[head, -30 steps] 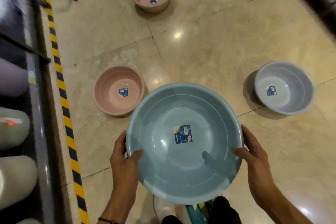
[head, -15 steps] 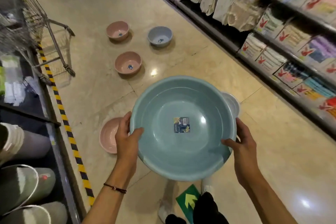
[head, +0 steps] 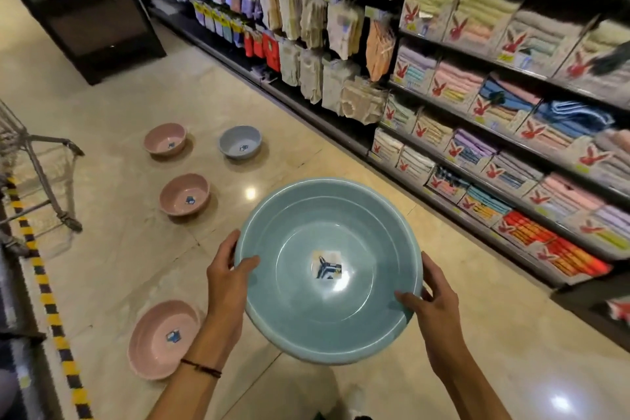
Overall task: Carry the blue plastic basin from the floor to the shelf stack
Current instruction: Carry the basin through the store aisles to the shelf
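The blue plastic basin (head: 327,269) is held up in the air in front of me, its open side facing the camera, a small sticker in its centre. My left hand (head: 226,278) grips its left rim, thumb inside. On the right rim sits my right hand (head: 431,300), thumb inside as well. The basin is well above the floor and tilted slightly toward me. Shelves of packed towels (head: 504,133) run along the right side of the aisle.
Three pink basins (head: 160,339) (head: 184,194) (head: 165,139) and a smaller grey-blue basin (head: 240,142) lie on the tiled floor to the left. A shopping cart (head: 37,174) and a yellow-black floor stripe (head: 44,286) edge the left side. A dark cabinet (head: 95,20) stands far back.
The basin has risen from near the floor to chest height, both hands still on its rim. The view has swung up and right, bringing the towel shelves into sight.
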Demonstrator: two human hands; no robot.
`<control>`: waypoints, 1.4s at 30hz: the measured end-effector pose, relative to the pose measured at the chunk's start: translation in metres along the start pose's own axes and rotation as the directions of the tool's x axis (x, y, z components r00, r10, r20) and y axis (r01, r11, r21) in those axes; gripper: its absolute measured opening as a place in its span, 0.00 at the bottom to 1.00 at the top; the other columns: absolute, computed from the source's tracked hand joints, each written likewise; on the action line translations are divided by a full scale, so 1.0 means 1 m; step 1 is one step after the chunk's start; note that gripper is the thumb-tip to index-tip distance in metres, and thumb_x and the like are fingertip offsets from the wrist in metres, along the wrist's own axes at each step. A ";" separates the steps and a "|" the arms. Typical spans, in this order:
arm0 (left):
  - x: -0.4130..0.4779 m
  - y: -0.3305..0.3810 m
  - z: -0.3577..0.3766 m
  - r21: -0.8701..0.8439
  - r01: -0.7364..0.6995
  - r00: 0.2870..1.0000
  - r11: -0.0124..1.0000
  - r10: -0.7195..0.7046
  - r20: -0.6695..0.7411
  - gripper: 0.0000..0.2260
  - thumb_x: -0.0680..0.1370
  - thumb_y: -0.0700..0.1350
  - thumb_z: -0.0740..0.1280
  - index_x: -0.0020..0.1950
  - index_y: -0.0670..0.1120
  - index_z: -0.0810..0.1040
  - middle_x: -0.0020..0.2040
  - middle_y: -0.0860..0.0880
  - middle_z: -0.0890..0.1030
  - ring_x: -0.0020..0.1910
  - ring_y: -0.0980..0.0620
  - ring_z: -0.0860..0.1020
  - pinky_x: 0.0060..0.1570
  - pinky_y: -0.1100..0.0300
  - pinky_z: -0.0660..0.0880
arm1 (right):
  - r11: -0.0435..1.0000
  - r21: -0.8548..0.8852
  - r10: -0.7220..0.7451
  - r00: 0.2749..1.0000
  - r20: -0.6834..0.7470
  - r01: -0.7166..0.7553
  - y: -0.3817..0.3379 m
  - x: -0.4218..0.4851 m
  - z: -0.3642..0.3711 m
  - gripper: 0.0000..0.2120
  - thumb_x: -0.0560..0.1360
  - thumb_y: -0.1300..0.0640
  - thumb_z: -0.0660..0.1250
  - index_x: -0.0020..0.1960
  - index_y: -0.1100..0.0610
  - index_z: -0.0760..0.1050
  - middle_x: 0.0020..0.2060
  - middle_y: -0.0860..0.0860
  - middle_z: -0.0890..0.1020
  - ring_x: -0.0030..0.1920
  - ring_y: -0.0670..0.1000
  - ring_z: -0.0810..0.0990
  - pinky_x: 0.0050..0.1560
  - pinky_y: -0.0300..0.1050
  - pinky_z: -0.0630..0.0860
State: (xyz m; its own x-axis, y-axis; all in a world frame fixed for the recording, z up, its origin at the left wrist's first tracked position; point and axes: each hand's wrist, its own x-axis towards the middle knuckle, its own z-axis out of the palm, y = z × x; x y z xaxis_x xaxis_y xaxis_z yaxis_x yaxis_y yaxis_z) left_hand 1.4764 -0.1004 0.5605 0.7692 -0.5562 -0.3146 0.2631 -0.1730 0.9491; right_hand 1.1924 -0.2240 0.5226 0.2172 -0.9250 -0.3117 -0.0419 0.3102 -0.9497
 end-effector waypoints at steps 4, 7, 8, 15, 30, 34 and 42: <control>0.016 -0.002 0.045 -0.034 0.027 1.000 0.999 -0.027 -0.003 0.25 0.76 0.34 0.70 0.63 0.62 0.79 0.53 0.62 0.85 0.51 0.57 0.85 0.40 0.65 0.81 | 1.000 0.004 -0.021 1.000 -0.019 0.021 -0.014 0.033 -0.024 0.37 0.72 0.72 0.74 0.73 0.42 0.74 0.65 0.42 0.81 0.64 0.55 0.80 0.54 0.62 0.85; 0.031 -0.007 0.075 -0.013 0.038 0.999 0.999 -0.038 0.013 0.25 0.77 0.33 0.70 0.64 0.61 0.78 0.55 0.62 0.84 0.50 0.59 0.85 0.39 0.65 0.81 | 1.000 -0.016 -0.003 0.999 -0.048 0.002 -0.018 0.062 -0.037 0.37 0.72 0.71 0.74 0.73 0.41 0.74 0.66 0.44 0.81 0.65 0.56 0.80 0.55 0.64 0.84; 0.038 -0.010 0.083 -0.004 0.043 0.999 0.999 -0.042 0.021 0.26 0.77 0.32 0.70 0.61 0.63 0.79 0.54 0.62 0.84 0.49 0.60 0.85 0.38 0.66 0.81 | 1.000 -0.025 0.002 0.998 -0.059 -0.004 -0.017 0.073 -0.041 0.37 0.72 0.70 0.74 0.73 0.40 0.74 0.65 0.43 0.81 0.64 0.55 0.80 0.55 0.64 0.84; 0.118 -0.039 0.139 0.074 0.115 0.988 0.991 -0.121 0.093 0.26 0.77 0.31 0.68 0.61 0.62 0.79 0.61 0.53 0.82 0.61 0.49 0.81 0.53 0.53 0.81 | 0.995 -0.048 0.077 0.987 -0.142 -0.084 0.005 0.167 -0.046 0.39 0.72 0.74 0.72 0.67 0.33 0.75 0.63 0.37 0.81 0.64 0.52 0.80 0.51 0.56 0.86; 0.329 -0.153 0.236 0.235 0.218 0.960 0.947 -0.252 0.124 0.23 0.73 0.41 0.70 0.67 0.54 0.79 0.60 0.52 0.83 0.57 0.51 0.82 0.45 0.64 0.80 | 0.929 -0.092 0.327 0.909 -0.259 -0.360 0.113 0.357 -0.011 0.44 0.67 0.79 0.68 0.71 0.40 0.75 0.63 0.34 0.81 0.57 0.30 0.80 0.45 0.32 0.81; 0.373 -0.208 0.247 0.189 0.265 0.950 0.946 -0.289 0.114 0.20 0.74 0.48 0.70 0.67 0.50 0.81 0.61 0.50 0.84 0.61 0.48 0.81 0.56 0.54 0.79 | 0.903 -0.093 0.387 0.888 -0.247 -0.419 0.160 0.405 -0.010 0.43 0.68 0.78 0.70 0.70 0.38 0.73 0.56 0.27 0.82 0.53 0.28 0.80 0.43 0.31 0.82; 0.452 -0.366 0.266 0.228 0.327 0.934 0.917 -0.350 0.067 0.18 0.75 0.53 0.65 0.64 0.56 0.82 0.63 0.56 0.83 0.61 0.57 0.82 0.54 0.57 0.77 | 0.882 -0.131 0.432 0.887 -0.162 -0.453 0.300 0.492 -0.011 0.41 0.70 0.75 0.71 0.74 0.41 0.73 0.59 0.41 0.84 0.56 0.46 0.85 0.48 0.51 0.86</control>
State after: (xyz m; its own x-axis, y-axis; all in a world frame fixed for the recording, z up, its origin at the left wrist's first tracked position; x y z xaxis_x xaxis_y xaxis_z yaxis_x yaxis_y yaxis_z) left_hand 1.5726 -0.5042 0.0745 0.5875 -0.5138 -0.6252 0.3604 -0.5256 0.7706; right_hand 1.2765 -0.5888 0.0843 0.0170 -0.7223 -0.6913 -0.2630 0.6638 -0.7001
